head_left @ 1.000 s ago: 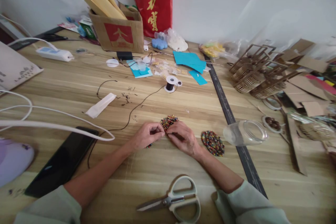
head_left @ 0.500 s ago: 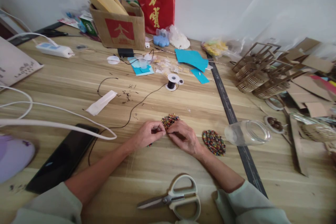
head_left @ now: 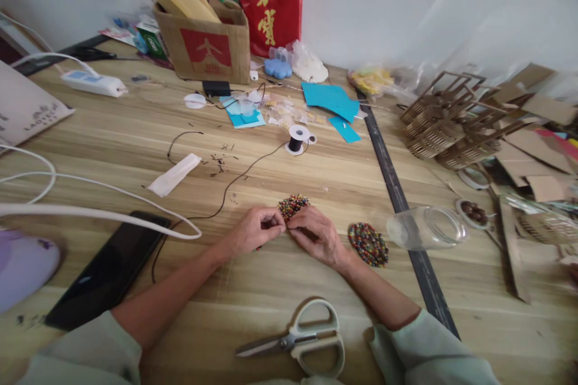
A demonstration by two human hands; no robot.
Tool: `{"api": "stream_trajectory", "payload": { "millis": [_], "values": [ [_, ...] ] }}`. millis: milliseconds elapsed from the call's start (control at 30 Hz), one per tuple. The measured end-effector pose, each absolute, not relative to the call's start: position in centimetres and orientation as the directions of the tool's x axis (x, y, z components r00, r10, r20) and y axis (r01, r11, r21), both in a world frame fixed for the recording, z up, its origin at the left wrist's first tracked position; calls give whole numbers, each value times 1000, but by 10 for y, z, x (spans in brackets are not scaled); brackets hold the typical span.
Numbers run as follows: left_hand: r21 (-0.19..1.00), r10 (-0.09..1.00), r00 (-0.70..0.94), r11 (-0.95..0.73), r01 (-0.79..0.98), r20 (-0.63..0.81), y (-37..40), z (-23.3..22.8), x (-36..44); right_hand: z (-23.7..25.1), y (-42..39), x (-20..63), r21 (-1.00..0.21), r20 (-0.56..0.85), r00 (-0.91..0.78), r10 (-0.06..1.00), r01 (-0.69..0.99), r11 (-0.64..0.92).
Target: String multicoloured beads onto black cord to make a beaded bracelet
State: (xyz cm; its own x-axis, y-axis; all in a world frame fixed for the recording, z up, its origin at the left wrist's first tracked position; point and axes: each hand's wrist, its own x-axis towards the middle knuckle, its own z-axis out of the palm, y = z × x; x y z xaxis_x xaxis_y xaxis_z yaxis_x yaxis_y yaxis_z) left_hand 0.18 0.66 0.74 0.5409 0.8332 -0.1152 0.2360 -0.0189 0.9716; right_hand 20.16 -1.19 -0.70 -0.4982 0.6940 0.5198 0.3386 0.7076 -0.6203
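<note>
Left hand point(head_left: 250, 232) and right hand point(head_left: 316, 236) are pinching the beaded piece point(head_left: 292, 207) at frame centre | risk: grip slipping, beads spilling off black thread point(head_left: 235, 180) across surface point(head_left: 316, 180).

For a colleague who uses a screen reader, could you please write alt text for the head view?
The left hand and right hand pinch a multicoloured beaded piece on a wooden table. A round beaded disc and a tipped clear jar lie right, scissors nearer.

Pale green sleeves pushed up above the elbows, forearms and both hands bare, no rings.
</note>
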Motion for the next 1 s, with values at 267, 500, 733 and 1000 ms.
{"api": "stream_trajectory", "payload": {
  "millis": [267, 500, 733, 1000],
  "values": [
    [970, 833, 539, -11, 242, -125, 7, 6, 3, -5, -12, 201, -613, 515, -514, 686, 338, 714],
    [973, 829, 547, -16, 232, -117, 7, 6, 2, -3, -12, 201, -611, 514, -517, 684, 339, 715],
    [968, 824, 554, -25, 251, -122, 8, 4, -1, -9, -11, 203, -620, 523, -502, 689, 331, 711],
    [964, 839, 535, -50, 260, -100, 11, -5, -2, -7, -11, 203, -610, 525, -509, 682, 335, 719]
  ]
}}
